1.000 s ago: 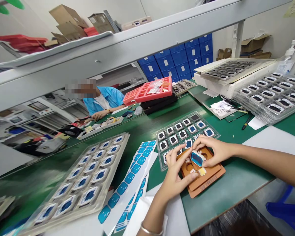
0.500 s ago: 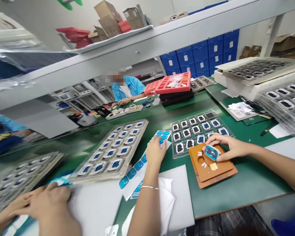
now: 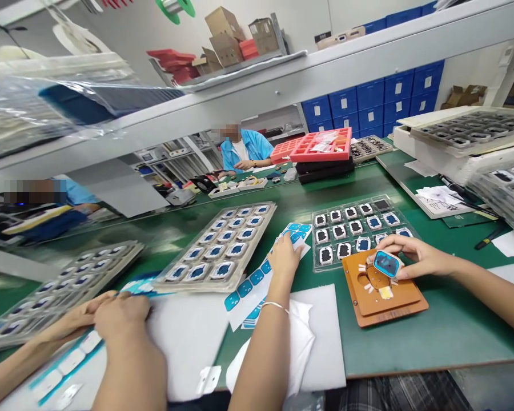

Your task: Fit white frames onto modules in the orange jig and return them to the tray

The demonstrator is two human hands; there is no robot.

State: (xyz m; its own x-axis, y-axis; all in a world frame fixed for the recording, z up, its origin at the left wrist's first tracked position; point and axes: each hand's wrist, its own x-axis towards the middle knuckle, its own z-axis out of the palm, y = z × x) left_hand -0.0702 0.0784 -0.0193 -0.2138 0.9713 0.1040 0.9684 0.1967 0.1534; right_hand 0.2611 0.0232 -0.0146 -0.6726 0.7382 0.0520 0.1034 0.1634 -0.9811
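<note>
My right hand [image 3: 417, 258] grips a small rounded watch-like case [image 3: 386, 264] with a blue face, thumb at its lower edge. It is held just above an orange fixture block [image 3: 388, 308] that has a round recess. My left hand [image 3: 284, 256] rests on a white sheet of blue rounded stickers [image 3: 257, 278], fingers bent and closed at its upper part; the fingertips are partly hidden. Behind the block, a clear tray [image 3: 319, 265] carries similar cases with dark or blue faces. Another tray of blue-faced cases [image 3: 235, 242] stands left of the sheet.
At the left, a co-worker's hands [image 3: 122, 314] work over a strip of blue-edged labels [image 3: 71, 362]. A white cloth [image 3: 300, 328] lies on a foam sheet [image 3: 323, 342] by my left forearm. Stacked trays [image 3: 503, 182] stand right; a red tray [image 3: 321, 145] stands behind.
The view has swung left, so the bench appears farther right. My right hand still holds the case over the block, and my left stays on the sticker sheet. The co-worker's hands show more clearly.
</note>
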